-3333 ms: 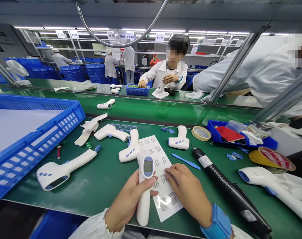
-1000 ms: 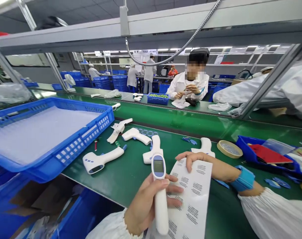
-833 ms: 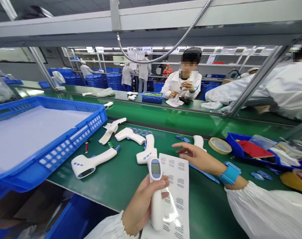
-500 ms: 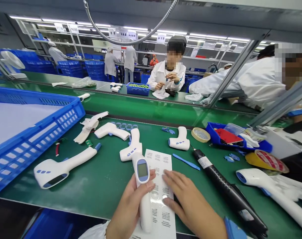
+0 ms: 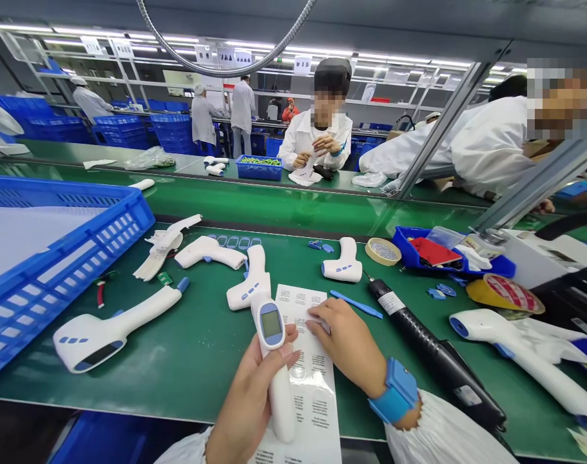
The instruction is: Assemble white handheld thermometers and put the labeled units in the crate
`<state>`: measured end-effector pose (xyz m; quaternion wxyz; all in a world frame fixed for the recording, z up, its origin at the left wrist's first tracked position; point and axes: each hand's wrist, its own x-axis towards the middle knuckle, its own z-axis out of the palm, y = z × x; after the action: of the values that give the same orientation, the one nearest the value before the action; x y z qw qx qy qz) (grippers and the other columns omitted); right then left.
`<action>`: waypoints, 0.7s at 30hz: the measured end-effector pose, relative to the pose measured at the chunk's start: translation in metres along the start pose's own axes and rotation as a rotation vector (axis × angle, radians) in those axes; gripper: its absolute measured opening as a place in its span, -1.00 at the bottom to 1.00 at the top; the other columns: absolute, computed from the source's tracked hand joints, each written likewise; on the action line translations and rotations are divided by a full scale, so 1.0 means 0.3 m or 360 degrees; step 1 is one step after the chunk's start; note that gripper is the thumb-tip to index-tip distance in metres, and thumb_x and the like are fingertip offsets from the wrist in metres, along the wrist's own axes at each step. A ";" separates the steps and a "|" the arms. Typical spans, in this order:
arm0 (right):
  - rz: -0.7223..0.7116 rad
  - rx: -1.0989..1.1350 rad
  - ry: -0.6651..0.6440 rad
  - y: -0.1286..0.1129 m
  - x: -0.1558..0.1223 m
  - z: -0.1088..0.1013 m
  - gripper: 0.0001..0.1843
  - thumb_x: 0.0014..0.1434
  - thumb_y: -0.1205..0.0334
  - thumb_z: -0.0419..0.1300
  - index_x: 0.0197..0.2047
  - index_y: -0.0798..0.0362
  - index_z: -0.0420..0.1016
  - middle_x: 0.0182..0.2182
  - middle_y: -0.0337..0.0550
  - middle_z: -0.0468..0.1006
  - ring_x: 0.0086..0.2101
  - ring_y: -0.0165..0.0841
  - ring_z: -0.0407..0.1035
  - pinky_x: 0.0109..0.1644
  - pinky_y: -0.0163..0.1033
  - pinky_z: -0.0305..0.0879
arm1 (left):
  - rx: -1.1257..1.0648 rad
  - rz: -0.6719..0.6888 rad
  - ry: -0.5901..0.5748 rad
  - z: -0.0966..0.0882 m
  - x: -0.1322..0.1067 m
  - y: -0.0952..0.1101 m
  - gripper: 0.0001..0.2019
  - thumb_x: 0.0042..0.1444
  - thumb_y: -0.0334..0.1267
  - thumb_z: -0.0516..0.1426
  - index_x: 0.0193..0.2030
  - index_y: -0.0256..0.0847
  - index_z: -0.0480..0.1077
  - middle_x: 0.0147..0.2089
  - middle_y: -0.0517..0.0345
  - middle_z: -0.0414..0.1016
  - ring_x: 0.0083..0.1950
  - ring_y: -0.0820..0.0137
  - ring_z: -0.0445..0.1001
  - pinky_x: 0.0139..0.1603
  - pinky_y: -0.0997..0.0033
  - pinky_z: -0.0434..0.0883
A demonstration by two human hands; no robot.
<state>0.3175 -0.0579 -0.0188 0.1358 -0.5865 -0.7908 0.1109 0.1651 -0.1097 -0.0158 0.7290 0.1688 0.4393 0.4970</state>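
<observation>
As my left hand (image 5: 247,406) grips the thermometer (image 5: 272,361) screen-up, my open right hand (image 5: 344,338) holds the printed sheet (image 5: 303,309) flat.

Green workbench (image 5: 191,380), white thermometers (image 5: 93,341), printed sheet (image 5: 298,309), electric screwdriver (image 5: 433,351)

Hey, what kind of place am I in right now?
Probably a factory assembly line: the left hand holds a handheld thermometer, more lie on a green workbench, and workers in white coats sit among stacked blue crates.
</observation>
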 end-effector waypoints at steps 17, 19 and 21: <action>0.0174 0.0059 0.0110 -0.046 0.002 0.028 -0.82 0.15 0.37 0.04 -0.42 0.04 0.41 -0.42 -0.14 0.48 -0.35 -0.27 0.32 -0.32 -0.23 0.25 | -0.0081 -0.0029 0.0034 -0.003 -0.008 -0.005 -0.68 -0.05 -0.31 0.25 -0.10 -0.22 0.42 0.08 0.07 0.43 0.11 0.19 0.36 0.15 0.29 0.29; 0.0172 0.0061 0.0123 -0.048 0.004 0.033 -0.83 0.16 0.37 0.02 -0.43 0.05 0.37 -0.42 -0.12 0.47 -0.35 -0.26 0.32 -0.30 -0.22 0.24 | -0.0097 -0.0020 0.0033 -0.001 -0.011 -0.005 -0.69 -0.04 -0.31 0.24 -0.10 -0.22 0.42 0.07 0.08 0.44 0.14 0.22 0.34 0.19 0.32 0.24; 0.0168 0.0048 0.0127 -0.051 0.005 0.038 -0.81 0.18 0.38 -0.01 -0.44 0.06 0.34 -0.42 -0.08 0.45 -0.35 -0.24 0.30 -0.31 -0.20 0.23 | -0.0104 -0.0031 0.0054 0.001 -0.014 -0.005 -0.69 -0.04 -0.31 0.24 -0.10 -0.22 0.42 0.07 0.09 0.45 0.13 0.23 0.35 0.21 0.31 0.21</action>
<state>0.2995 -0.0612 -0.0244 0.1699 -0.6292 -0.7510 0.1065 0.1658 -0.1140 -0.0147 0.7314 0.1322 0.4367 0.5068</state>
